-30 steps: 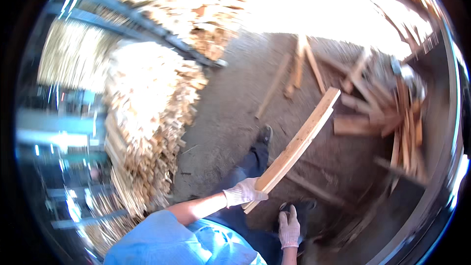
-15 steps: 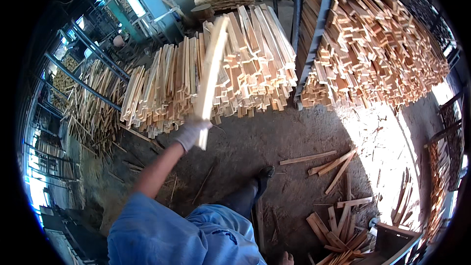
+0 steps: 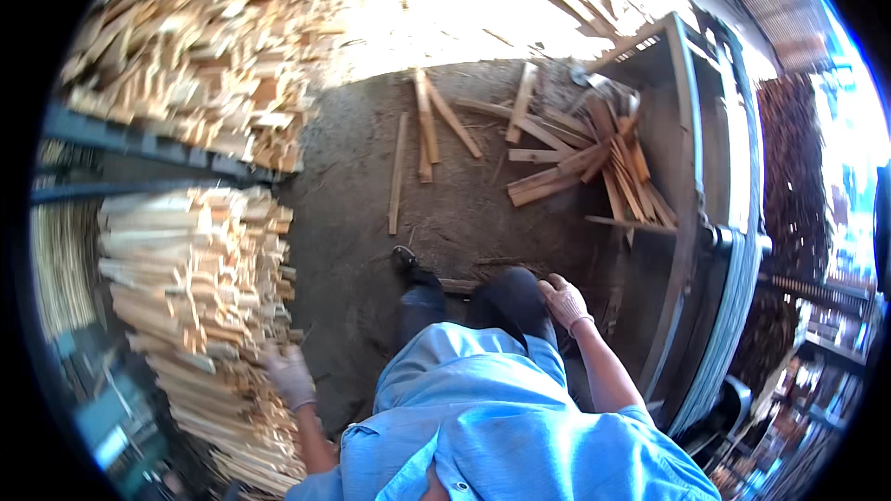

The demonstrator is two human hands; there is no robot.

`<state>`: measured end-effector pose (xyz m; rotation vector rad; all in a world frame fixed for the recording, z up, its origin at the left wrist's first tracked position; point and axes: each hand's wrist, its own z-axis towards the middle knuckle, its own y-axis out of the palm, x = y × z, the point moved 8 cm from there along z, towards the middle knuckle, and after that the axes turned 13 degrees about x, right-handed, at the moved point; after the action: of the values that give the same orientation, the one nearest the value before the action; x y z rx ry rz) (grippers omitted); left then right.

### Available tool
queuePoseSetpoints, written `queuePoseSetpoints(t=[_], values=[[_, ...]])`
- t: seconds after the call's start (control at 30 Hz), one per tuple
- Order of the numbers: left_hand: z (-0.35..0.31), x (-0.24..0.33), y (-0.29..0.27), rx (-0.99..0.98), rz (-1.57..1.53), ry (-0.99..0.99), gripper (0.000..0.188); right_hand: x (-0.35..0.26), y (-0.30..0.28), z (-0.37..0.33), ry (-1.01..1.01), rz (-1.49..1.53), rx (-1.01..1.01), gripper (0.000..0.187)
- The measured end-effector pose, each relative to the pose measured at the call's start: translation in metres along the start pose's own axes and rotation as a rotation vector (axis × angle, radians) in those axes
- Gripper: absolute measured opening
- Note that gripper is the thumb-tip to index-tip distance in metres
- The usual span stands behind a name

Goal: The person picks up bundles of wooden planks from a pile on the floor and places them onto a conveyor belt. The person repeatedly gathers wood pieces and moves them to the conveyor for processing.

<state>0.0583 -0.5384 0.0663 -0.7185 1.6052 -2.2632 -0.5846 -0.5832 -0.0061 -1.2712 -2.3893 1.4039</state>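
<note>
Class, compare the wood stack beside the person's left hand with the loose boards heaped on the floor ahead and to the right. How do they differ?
The wood stack lies in mostly parallel layers; the loose boards point many ways. The wood stack holds far more pieces than the loose boards. The wood stack looks paler, while the loose boards look browner. Both consist of long, narrow wooden pieces.

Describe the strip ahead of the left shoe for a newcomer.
Start at the large wood stack on the left, beside the gloved left hand. On the floor right of it, just ahead of the left shoe, lies a long, narrow wooden strip. It lies alone; the boards to its right converge at their far ends.
</note>
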Motion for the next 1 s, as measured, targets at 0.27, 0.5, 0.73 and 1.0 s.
queuePoseSetpoints(t=[0.27, 0.5, 0.73, 1.0], values=[[-0.045, 0.115, 0.134, -0.854, -0.434, -0.355, 0.058, 0.083, 0.006, -0.036, 0.345, 0.127, 0.065, 0.075], [-0.057, 0.066, 0.157, -0.807, -0.457, -0.861, 0.049, 0.111, -0.017, 0.024, 0.470, 0.214, 0.016, 0.080], [-0.074, 0.194, 0.133, -0.874, -0.246, -0.420, 0.045, 0.119, -0.114, 0.142, 0.358, 0.124, 0.109, 0.081], [-0.061, 0.323, 0.204, -0.943, -0.388, -0.381, 0.046, 0.132, -0.179, 0.219, 0.281, -0.021, 0.191, 0.068]])
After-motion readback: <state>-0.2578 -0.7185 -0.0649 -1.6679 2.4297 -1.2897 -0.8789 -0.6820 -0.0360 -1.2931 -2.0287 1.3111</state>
